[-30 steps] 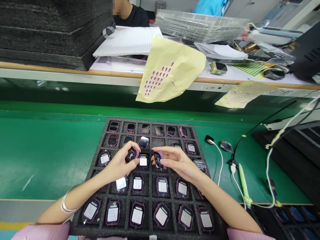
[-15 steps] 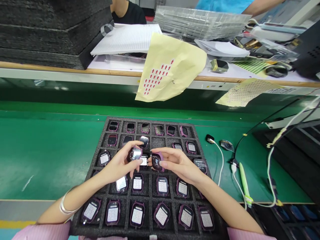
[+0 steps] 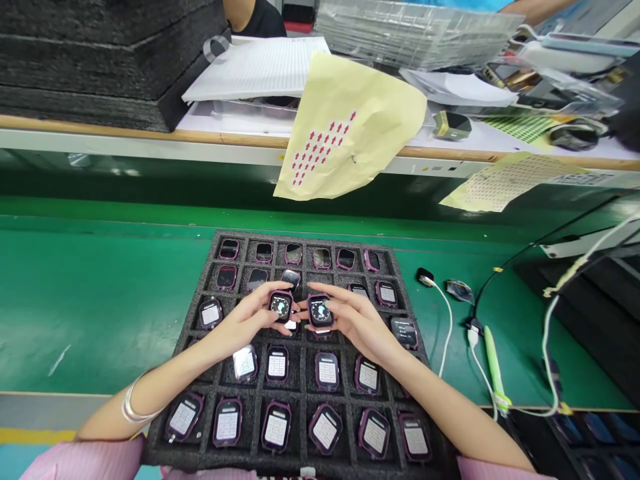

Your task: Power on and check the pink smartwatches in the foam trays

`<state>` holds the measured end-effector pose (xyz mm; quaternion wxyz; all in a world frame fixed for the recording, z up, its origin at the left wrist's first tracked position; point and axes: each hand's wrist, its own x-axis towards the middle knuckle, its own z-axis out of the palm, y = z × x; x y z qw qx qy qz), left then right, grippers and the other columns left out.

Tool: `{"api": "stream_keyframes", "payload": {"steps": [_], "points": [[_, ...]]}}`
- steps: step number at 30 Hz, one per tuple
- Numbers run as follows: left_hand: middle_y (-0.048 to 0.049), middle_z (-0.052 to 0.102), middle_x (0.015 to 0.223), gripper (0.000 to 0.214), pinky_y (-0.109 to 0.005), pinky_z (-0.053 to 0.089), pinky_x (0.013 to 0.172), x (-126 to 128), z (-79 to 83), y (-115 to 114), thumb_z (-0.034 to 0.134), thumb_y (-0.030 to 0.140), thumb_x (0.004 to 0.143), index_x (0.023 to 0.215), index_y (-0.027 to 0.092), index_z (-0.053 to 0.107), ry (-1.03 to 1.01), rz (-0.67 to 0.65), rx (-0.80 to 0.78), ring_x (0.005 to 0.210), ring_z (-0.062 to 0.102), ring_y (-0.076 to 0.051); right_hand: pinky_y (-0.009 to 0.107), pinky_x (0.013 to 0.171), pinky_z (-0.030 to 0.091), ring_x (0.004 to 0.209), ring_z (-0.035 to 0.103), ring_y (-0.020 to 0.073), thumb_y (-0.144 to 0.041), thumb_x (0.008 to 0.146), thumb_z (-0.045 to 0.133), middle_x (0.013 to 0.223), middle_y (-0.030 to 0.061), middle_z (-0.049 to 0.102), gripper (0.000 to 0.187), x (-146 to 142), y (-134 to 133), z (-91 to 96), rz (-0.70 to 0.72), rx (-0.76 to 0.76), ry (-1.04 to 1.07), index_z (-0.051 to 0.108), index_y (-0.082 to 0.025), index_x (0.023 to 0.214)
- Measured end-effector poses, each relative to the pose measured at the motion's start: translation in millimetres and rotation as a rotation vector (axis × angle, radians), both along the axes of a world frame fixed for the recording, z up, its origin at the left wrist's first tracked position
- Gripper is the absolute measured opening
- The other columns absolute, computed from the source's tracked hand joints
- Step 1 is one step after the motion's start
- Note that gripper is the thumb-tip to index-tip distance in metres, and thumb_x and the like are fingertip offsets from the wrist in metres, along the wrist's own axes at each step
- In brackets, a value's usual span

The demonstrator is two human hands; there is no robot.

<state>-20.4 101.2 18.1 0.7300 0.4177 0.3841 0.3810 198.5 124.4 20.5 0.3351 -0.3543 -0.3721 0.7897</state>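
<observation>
Above the middle of a black foam tray [image 3: 305,393], each of my hands grips a purple-cased smartwatch body without a strap. My left hand [image 3: 250,317] has its fingers round the left watch [image 3: 281,305], whose lit screen shows a dial. In my right hand [image 3: 357,323], the right watch [image 3: 320,311] shows a similar dial, and my thumb lies on its screen edge. The two watches are side by side, slightly apart, faces up. Several more watches sit in the tray's compartments, such as one lit watch [image 3: 275,427] in the front row; my hands hide some compartments.
A white cable [image 3: 447,327], a small black charging puck [image 3: 425,277] and a green pen-like tool [image 3: 493,363] lie right of the tray. Behind, a shelf holds stacked black foam [image 3: 100,67] and papers [image 3: 260,70]. A yellow sheet [image 3: 350,133] hangs over its edge.
Both watches have turned to face me more squarely, and the left screen's glare has given way to a visible dial. The right watch has risen slightly, with its dial now lit more clearly.
</observation>
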Motion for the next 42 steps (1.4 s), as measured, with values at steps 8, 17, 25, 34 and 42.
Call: {"api": "stream_keyframes", "payload": {"steps": [8, 17, 25, 34, 42], "points": [[-0.0069, 0.058, 0.102, 0.043, -0.038, 0.057, 0.079, 0.1, 1.6, -0.6, 0.051, 0.016, 0.081, 0.124, 0.021, 0.049, 0.046, -0.035, 0.060, 0.094, 0.058, -0.021, 0.042, 0.079, 0.057, 0.099, 0.066, 0.0274, -0.027, 0.084, 0.065, 0.108, 0.0092, 0.070, 0.040, 3.8, -3.5, 0.2, 0.013, 0.164, -0.092, 0.058, -0.023, 0.123], [-0.0043, 0.056, 0.097, 0.037, -0.029, 0.053, 0.065, -0.4, -1.7, -0.1, 0.058, 0.020, 0.081, 0.116, 0.020, 0.046, 0.145, -0.038, 0.123, 0.074, 0.060, -0.015, 0.046, 0.093, 0.049, 0.107, 0.063, 0.0259, -0.030, 0.088, 0.062, 0.123, 0.0096, 0.062, 0.048, 7.0, -5.0, 1.0, 0.094, 0.148, -0.084, 0.048, -0.027, 0.134], [0.0020, 0.049, 0.083, 0.022, -0.021, 0.039, 0.053, -2.4, -6.7, -2.8, 0.054, 0.015, 0.079, 0.098, 0.020, 0.046, 0.393, -0.020, 0.254, 0.059, 0.046, -0.009, 0.045, 0.098, 0.044, 0.109, 0.061, 0.0252, -0.026, 0.080, 0.072, 0.114, 0.0095, 0.068, 0.042, 4.9, -2.9, 4.2, 0.150, 0.131, -0.070, 0.062, -0.023, 0.120], [0.0018, 0.048, 0.080, 0.023, -0.025, 0.037, 0.067, -3.2, 0.3, -4.3, 0.051, 0.008, 0.069, 0.090, 0.019, 0.048, 0.515, -0.025, 0.375, 0.072, 0.046, -0.014, 0.035, 0.084, 0.051, 0.093, 0.067, 0.0221, -0.023, 0.068, 0.081, 0.097, 0.0080, 0.072, 0.037, 7.2, 2.2, -0.8, 0.112, 0.100, -0.049, 0.070, -0.020, 0.103], [0.0050, 0.044, 0.076, 0.019, -0.019, 0.035, 0.047, -4.6, -3.0, -6.2, 0.049, 0.011, 0.077, 0.092, 0.020, 0.043, 0.426, -0.032, 0.250, 0.048, 0.041, -0.005, 0.028, 0.074, 0.051, 0.090, 0.067, 0.0203, -0.019, 0.068, 0.080, 0.095, 0.0074, 0.073, 0.034, 7.1, 2.5, 3.2, 0.114, 0.091, -0.032, 0.071, -0.020, 0.101]]}}
